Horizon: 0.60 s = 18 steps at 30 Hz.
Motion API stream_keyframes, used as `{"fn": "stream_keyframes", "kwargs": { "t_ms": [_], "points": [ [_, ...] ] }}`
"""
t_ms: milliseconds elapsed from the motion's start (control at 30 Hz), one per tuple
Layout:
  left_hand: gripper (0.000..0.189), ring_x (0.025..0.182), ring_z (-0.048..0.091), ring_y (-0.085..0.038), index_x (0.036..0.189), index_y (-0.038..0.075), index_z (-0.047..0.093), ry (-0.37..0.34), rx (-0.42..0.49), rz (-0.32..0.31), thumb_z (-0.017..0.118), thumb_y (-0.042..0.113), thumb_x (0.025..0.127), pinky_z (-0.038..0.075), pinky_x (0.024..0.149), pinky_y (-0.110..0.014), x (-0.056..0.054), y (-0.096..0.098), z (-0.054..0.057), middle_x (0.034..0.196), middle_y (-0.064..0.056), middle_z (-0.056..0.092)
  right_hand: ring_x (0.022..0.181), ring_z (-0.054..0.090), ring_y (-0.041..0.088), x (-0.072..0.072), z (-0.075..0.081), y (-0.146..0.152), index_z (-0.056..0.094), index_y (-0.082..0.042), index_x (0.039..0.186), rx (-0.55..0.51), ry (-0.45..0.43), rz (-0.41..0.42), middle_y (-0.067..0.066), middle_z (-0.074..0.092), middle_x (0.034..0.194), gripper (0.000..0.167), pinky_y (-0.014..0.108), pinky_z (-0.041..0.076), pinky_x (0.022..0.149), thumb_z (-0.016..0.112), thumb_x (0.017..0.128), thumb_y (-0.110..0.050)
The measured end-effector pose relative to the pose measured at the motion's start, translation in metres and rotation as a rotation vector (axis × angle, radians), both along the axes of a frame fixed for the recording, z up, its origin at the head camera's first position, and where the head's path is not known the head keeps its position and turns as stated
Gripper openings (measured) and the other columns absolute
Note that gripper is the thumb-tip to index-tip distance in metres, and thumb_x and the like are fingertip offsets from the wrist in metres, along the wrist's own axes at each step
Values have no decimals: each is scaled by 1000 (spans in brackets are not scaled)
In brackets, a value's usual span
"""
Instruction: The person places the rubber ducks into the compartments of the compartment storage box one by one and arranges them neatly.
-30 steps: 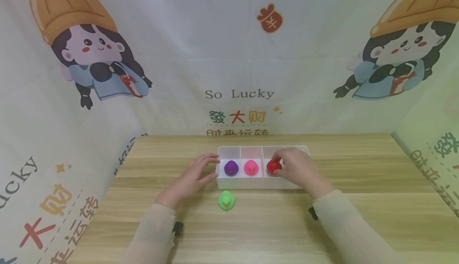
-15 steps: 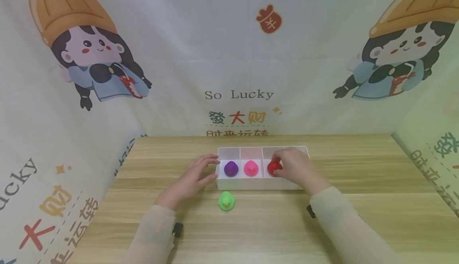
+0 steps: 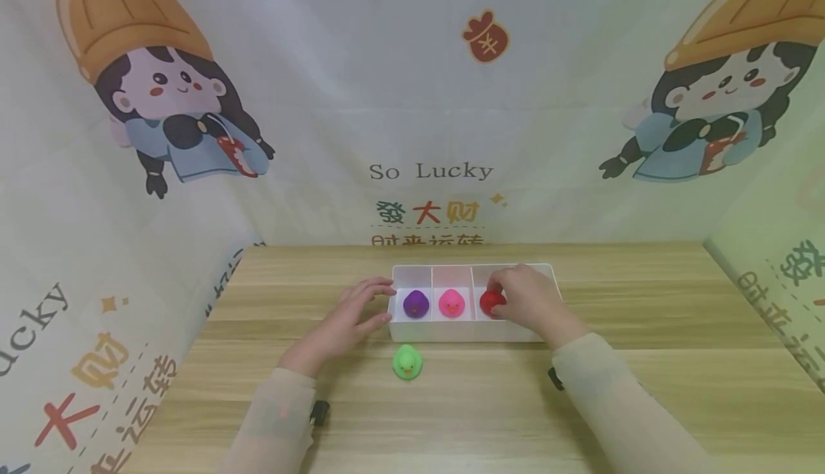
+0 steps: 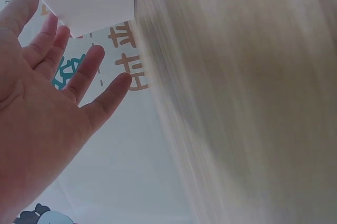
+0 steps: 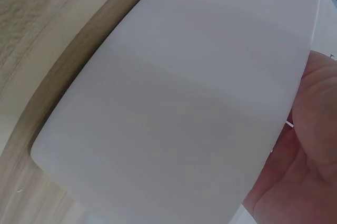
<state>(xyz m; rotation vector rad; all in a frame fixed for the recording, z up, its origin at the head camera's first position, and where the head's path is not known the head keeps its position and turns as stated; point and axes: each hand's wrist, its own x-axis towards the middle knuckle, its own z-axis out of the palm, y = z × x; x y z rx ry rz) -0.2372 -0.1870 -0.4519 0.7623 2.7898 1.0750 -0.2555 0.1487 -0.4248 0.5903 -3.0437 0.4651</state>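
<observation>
In the head view a white three-compartment box (image 3: 432,331) stands on the table. A purple toy duck (image 3: 415,304) sits in its left compartment and a pink toy duck (image 3: 451,303) in the middle one. Inside the right compartment, my right hand (image 3: 530,298) pinches a red toy duck (image 3: 492,303), partly hidden by the fingers. My left hand (image 3: 348,316) is at the box's left end, fingers spread; the left wrist view shows the thumb at the box edge. A green toy duck (image 3: 407,362) sits on the table in front of the box.
The wood-grain table (image 3: 644,302) ends at a printed cloth backdrop (image 3: 309,173), which also covers both sides. In the right wrist view the box's white wall (image 5: 174,97) fills most of the picture and hides the right hand's fingertips.
My right wrist and sleeve have shifted slightly to the left, while the fingers stay on the red toy duck. The left hand and the other ducks have kept their places.
</observation>
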Motion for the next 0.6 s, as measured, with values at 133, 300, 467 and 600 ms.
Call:
{"fn": "stream_keyframes", "kwargs": {
  "t_ms": [133,300,467,600],
  "points": [
    [43,150,34,-39,143,11,54,-6,7,0,65,20,102,32,123,-61,0,1,0,163,-13,40,84,59,20,1,2,-2,74,-11,96,-1,-22,-14,1,71,88,19,36,56,79,87,82,-14],
    [43,150,34,-39,143,10,54,-11,9,-1,65,20,102,33,123,-61,-1,0,0,163,-13,40,83,59,19,2,5,-5,75,-12,97,15,-40,-26,0,70,87,20,35,56,80,88,82,-16],
    [43,150,34,-39,143,11,54,-16,13,1,65,22,102,33,123,-60,-1,0,-1,163,-11,40,79,58,18,2,5,-6,75,-12,96,40,-14,-24,0,71,85,22,35,56,78,90,80,-18],
    [43,150,35,-39,143,12,54,-11,15,-1,64,22,102,34,123,-60,-1,-1,-2,163,-10,40,76,57,18,1,3,-5,75,-14,94,71,18,-27,-2,70,81,22,34,54,75,90,79,-20]
  ]
}}
